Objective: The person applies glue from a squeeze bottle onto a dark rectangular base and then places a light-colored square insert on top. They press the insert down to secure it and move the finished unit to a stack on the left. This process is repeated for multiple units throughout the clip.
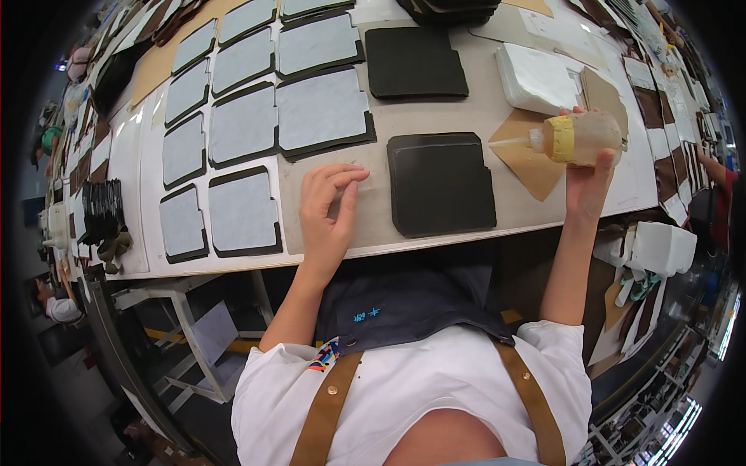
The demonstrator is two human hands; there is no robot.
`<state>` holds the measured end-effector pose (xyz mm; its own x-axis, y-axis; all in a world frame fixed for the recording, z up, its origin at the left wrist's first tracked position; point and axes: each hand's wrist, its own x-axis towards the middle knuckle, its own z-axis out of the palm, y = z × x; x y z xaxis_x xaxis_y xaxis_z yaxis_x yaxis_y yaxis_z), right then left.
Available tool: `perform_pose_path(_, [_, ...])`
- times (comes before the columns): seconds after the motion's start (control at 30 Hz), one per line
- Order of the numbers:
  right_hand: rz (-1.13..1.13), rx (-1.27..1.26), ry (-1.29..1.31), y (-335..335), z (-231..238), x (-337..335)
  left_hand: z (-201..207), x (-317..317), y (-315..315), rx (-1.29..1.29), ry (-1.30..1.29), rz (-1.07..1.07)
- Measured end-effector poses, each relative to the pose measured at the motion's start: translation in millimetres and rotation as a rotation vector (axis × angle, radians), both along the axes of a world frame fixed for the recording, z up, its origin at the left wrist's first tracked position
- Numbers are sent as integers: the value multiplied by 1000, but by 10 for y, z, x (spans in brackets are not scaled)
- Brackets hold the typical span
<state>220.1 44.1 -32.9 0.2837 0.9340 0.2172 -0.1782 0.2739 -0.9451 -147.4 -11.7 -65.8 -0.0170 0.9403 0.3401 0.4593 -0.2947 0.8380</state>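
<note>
My right hand (588, 186) grips a squeeze bottle (584, 138), cloudy and tan, with yellow tape round its shoulder. The bottle lies on its side in the air, its thin clear nozzle pointing left. Below the nozzle tip and to the left is a stack of black panels (441, 185) with a notched right edge. My left hand (330, 198) hovers over the table just left of this stack, empty, fingers loosely curled and apart from the thumb. Rows of black panels topped with pale grey-blue sheets (243, 210) cover the table's left side.
Another black panel (416, 62) lies beyond the stack. A pile of white sheets (536, 78) sits at the back right, near a tan paper piece (528, 151). Black pieces (451, 9) are heaped at the far edge. A white plastic bag (663, 247) hangs beside the table's right corner.
</note>
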Motion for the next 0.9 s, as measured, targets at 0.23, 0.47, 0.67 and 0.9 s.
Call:
perform_pose_path(0.23, [57,49,-181,73,25,-46,6,-2,3,-14,32,-9])
perform_pose_path(0.47, [64,53,-278,102,6,-31,6,1,4,-14,43,-10])
perform_pose_path(0.67, [100,62,-291,30,35,-20,-9,5,0,-6,34,0])
perform_pose_path(0.9, [86,101,-253,-98,87,-80,-41,3,6,-6,20,1])
